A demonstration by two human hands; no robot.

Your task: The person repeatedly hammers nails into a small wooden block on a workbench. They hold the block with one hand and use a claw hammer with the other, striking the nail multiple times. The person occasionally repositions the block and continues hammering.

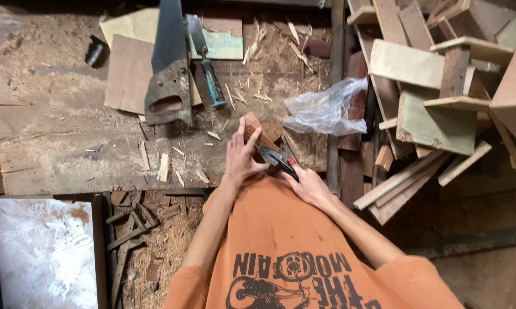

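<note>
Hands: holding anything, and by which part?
Left hand grips the small wood block by its near end; right hand holds pliers by the handles.

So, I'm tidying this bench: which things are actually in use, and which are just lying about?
In use: left hand holding small wood block; right hand holding pliers.

Lying about: handsaw, chisel, plastic bag, scrap boards.

A handsaw [167,68] and chisel [205,60] lie on the sawdusty workbench [52,137], beside a clear plastic bag [325,109].
</note>
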